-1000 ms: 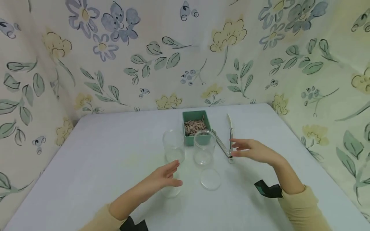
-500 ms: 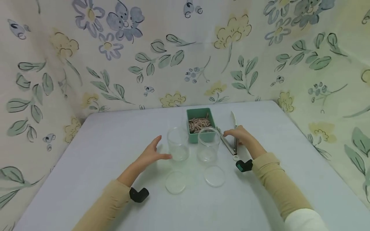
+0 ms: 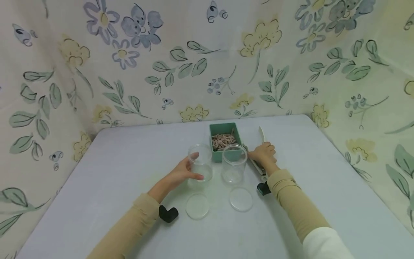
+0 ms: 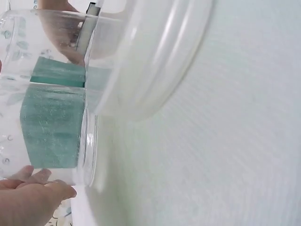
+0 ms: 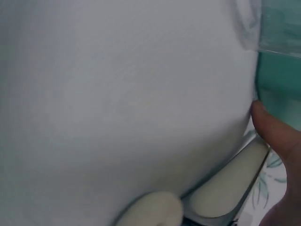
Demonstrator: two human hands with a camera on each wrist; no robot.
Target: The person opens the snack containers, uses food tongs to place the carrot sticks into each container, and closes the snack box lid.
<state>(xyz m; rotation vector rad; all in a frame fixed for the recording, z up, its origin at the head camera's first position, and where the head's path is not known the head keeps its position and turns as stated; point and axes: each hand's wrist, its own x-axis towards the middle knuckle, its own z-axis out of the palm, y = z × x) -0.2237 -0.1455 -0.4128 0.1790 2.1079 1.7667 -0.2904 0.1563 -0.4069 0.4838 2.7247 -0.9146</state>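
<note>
My left hand [image 3: 181, 172] is round the left clear jar [image 3: 201, 169], thumb on the near side and fingers on the far side. In the left wrist view, fingertips [image 4: 42, 176] touch the transparent wall of the jar. At the right, my right hand [image 3: 264, 154] grips a pair of metal tongs [image 3: 261, 170] lying on the table, partly covering them. Their pale tip [image 3: 261, 133] shows beyond the fingers. The right wrist view shows my thumb [image 5: 277, 134] by one pale-inlaid arm of the tongs [image 5: 230, 183].
A second clear jar [image 3: 233, 169] stands between the hands. Behind it is a green box [image 3: 223, 128] with brownish short sticks [image 3: 223, 141]. Two clear round lids [image 3: 197, 206] lie nearer me. A floral cloth [image 3: 181, 82] hangs behind the white table [image 3: 139, 151].
My left hand has moved forward and right, from beside the lids to round the left jar. My right hand has come down onto the tongs from the right. The jars have stayed put.
</note>
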